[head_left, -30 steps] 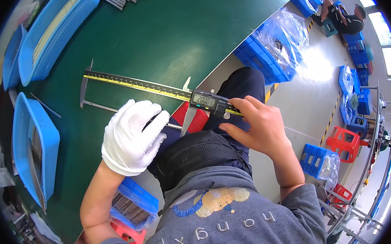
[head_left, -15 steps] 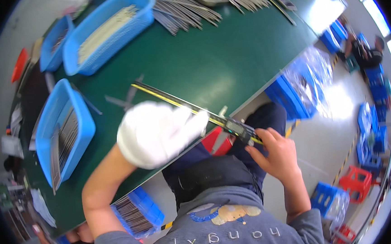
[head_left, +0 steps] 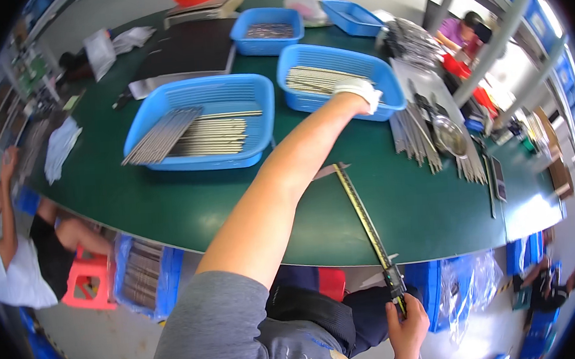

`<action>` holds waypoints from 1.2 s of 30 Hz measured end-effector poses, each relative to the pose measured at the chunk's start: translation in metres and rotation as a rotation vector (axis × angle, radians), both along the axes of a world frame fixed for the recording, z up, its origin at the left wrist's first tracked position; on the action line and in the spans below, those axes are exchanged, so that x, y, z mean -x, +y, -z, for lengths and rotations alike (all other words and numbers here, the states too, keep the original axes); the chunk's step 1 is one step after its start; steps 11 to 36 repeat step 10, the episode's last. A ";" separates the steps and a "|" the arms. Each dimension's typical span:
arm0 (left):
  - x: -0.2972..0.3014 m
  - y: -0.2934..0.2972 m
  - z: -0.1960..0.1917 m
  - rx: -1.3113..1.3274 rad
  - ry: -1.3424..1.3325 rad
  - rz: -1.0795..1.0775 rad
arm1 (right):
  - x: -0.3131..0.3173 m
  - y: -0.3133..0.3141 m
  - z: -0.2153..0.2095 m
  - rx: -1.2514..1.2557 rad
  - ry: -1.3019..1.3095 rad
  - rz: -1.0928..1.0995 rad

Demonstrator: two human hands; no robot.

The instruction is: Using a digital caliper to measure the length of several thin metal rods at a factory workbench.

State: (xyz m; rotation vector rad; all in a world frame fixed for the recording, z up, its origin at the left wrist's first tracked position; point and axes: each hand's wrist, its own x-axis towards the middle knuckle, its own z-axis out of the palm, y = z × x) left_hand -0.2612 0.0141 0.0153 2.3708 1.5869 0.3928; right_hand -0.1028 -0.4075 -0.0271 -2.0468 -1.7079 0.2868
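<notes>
My right hand (head_left: 406,324) grips the display end of a digital caliper (head_left: 369,230). The caliper's long beam reaches over the table's front edge, with its jaws lying toward the middle of the table. My left hand (head_left: 357,90), in a white glove, is stretched out over the near right side of a blue basket (head_left: 299,105). Thin pale metal rods (head_left: 314,79) lie side by side in that basket, and the glove covers their right ends. The left fingers are hidden, so I cannot see whether they touch a rod.
Left of my arm, another blue basket (head_left: 263,114) holds rods, some slanting over its rim. Smaller blue baskets (head_left: 241,39) stand behind. Bundled rods (head_left: 414,137), a metal bowl (head_left: 450,136) and a phone (head_left: 498,178) lie right on the green table (head_left: 169,201). Other people sit nearby.
My left hand has left the caliper beam and reached out to the far rod basket. The view has swung toward the baskets. My right hand still holds the caliper.
</notes>
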 end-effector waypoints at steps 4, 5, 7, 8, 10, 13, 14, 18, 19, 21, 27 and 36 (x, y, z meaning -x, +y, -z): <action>0.048 -0.006 -0.006 -0.175 0.065 0.025 | -0.014 0.004 0.013 -0.153 -0.140 -0.131; 0.069 -0.010 -0.014 -0.200 0.121 -0.002 | -0.013 0.004 0.013 -0.196 -0.179 -0.137; 0.110 -0.036 -0.039 -0.120 0.176 -0.296 | -0.006 0.007 -0.001 -0.072 -0.067 -0.051; 0.135 -0.047 -0.051 -0.040 0.324 -0.429 | -0.003 0.005 -0.005 0.036 0.044 0.007; 0.191 -0.060 -0.047 0.024 0.765 -0.521 | -0.008 0.005 0.000 0.030 0.007 -0.049; 0.191 -0.060 -0.047 0.024 0.765 -0.521 | -0.008 0.005 0.000 0.030 0.007 -0.049; 0.191 -0.060 -0.047 0.024 0.765 -0.521 | -0.008 0.005 0.000 0.030 0.007 -0.049; 0.191 -0.060 -0.047 0.024 0.765 -0.521 | -0.008 0.005 0.000 0.030 0.007 -0.049; 0.191 -0.060 -0.047 0.024 0.765 -0.521 | -0.008 0.005 0.000 0.030 0.007 -0.049; 0.191 -0.060 -0.047 0.024 0.765 -0.521 | -0.008 0.005 0.000 0.030 0.007 -0.049; 0.191 -0.060 -0.047 0.024 0.765 -0.521 | -0.008 0.005 0.000 0.030 0.007 -0.049; 0.191 -0.060 -0.047 0.024 0.765 -0.521 | -0.008 0.005 0.000 0.030 0.007 -0.049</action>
